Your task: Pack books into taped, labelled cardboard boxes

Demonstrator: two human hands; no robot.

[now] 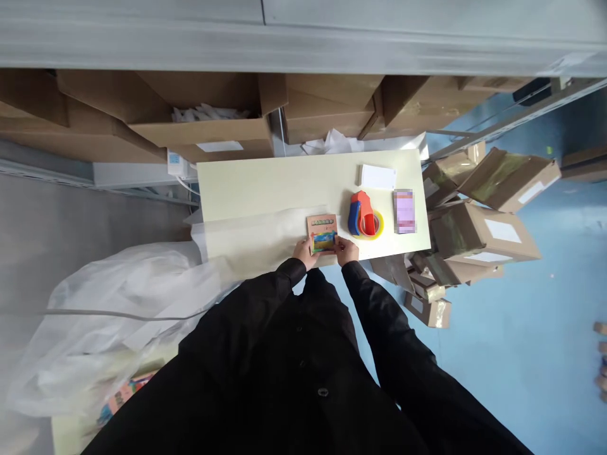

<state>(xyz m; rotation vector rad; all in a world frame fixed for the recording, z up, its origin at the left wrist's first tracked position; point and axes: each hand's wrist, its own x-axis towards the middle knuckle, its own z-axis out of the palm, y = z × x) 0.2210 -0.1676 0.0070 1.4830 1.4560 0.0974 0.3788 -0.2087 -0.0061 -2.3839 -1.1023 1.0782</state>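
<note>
A small flat pack with a pinkish-orange top and a colourful picture [323, 235] lies over the front edge of the pale table, on a sheet of thin translucent wrap [256, 243]. My left hand [305, 254] grips its lower left corner. At the lower right corner, my right hand [347, 251] pinches the pack between thumb and fingers. Just right of the pack stands a red and blue tape dispenser [361, 215] with a roll of clear yellowish tape [378, 225]. What the pack holds is hidden.
A white label stack [378, 177] and a blurred pink-purple item [404, 212] lie on the table [265, 183]. Open cardboard boxes [203, 131] line the shelf behind. Taped cartons [493, 234] pile up at right. Loose wrap [118, 303] bulges at left, crossed by a grey cable.
</note>
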